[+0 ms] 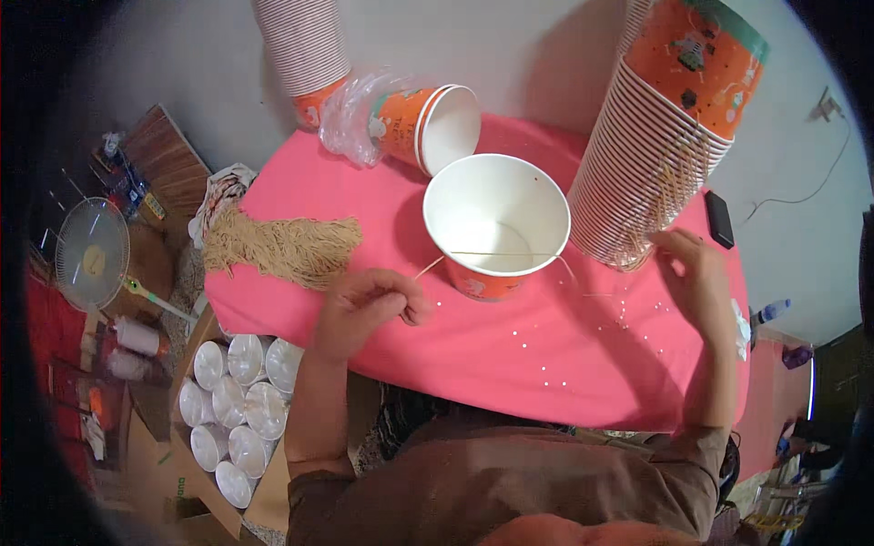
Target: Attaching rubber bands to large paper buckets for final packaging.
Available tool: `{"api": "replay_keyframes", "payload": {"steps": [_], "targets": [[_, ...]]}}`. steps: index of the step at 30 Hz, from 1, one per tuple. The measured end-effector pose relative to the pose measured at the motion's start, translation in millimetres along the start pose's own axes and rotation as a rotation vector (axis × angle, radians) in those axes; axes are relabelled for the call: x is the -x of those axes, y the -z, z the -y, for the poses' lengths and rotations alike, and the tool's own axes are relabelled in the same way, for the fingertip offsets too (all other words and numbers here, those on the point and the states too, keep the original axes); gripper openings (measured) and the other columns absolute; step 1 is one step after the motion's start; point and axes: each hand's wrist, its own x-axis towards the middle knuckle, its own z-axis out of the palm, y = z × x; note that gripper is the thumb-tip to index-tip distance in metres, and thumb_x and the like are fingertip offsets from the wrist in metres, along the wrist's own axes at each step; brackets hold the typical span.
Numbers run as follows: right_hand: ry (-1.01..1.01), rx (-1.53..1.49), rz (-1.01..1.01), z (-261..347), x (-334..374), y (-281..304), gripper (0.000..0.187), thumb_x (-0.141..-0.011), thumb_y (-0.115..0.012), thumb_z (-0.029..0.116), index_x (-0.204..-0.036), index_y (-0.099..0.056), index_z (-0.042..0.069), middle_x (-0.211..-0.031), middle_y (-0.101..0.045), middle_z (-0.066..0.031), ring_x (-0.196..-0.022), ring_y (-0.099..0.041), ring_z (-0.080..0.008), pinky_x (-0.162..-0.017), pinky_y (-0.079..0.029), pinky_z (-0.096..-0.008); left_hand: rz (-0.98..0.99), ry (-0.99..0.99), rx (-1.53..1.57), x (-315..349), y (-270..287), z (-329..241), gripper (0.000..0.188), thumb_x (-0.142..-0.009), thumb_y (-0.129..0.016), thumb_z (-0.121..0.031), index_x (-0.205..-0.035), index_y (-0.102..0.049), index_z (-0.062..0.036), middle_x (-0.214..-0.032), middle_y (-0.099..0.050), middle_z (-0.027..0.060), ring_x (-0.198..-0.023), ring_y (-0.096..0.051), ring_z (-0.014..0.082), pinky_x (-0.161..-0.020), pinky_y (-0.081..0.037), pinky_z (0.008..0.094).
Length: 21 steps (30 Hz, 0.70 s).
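A white-lined orange paper bucket (466,284) stands upright, mouth up, in front of me. A thin tan cord (501,254) spans its near side inside the rim, and both ends come out through the wall. My left hand (364,308) is beside the cord's left end with fingers curled in; what they may pinch is hidden. My right hand (696,278) is to the right, beside the tall stack of nested buckets (628,155), fingers bent and apart, no object visible in them. Tan cords (678,177) dangle down that stack's side.
A bundle of tan cords (282,247) lies left on the pink-covered table (437,364). Behind are two nested buckets (451,127) with crumpled plastic wrap (353,127) and another stack (305,45). Small white bits (546,369) dot the cloth. A box of clear cups (241,400) is lower left.
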Motion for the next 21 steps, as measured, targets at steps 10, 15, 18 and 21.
{"api": "replay_keyframes", "payload": {"steps": [10,15,18,21], "targets": [[0.610,-0.152,-0.059,52.0,-33.2,-59.0,0.023,-0.071,-0.077,0.012,-0.089,-0.065,0.006,-0.091,-0.061,-0.0065,-0.089,-0.057,-0.0258,-0.084,-0.043,-0.0393,-0.106,-0.074,-0.151,-23.7,-27.5,-10.7,0.027,-0.098,-0.053,-0.009,-0.121,-0.058,0.0046,-0.114,-0.067,0.0160,-0.106,-0.066,0.0243,-0.085,-0.054,0.0327],[0.607,-0.213,-0.049,47.3,-39.0,-64.7,0.017,-0.071,-0.074,0.005,-0.085,-0.064,0.006,-0.088,-0.062,-0.0050,-0.089,-0.058,-0.0241,-0.082,-0.043,-0.0384,-0.217,-0.046,-0.274,-19.8,-26.7,-7.9,0.022,-0.097,-0.057,-0.010,-0.113,-0.063,0.0030,-0.110,-0.069,0.0130,-0.092,-0.067,0.0186,-0.080,-0.052,0.0282],[0.615,-0.297,0.006,45.2,-42.4,-63.5,0.014,-0.073,-0.072,0.002,-0.085,-0.064,0.004,-0.087,-0.063,-0.0060,-0.087,-0.059,-0.0253,-0.079,-0.045,-0.0382,-0.280,-0.288,-0.630,-26.7,-21.8,-6.0,0.018,-0.096,-0.059,-0.010,-0.107,-0.066,0.0015,-0.100,-0.070,0.0096,-0.079,-0.064,0.0142,-0.074,-0.051,0.0255],[0.582,-0.429,0.048,47.1,-46.5,-62.9,0.012,-0.076,-0.069,0.000,-0.086,-0.064,0.003,-0.087,-0.065,-0.0075,-0.085,-0.061,-0.0266,-0.078,-0.047,-0.0379,-0.338,-0.530,-0.856,-33.5,-21.3,-7.6,0.016,-0.095,-0.060,-0.010,-0.103,-0.068,0.0008,-0.089,-0.069,0.0059,-0.071,-0.061,0.0109,-0.068,-0.049,0.0235]]}}
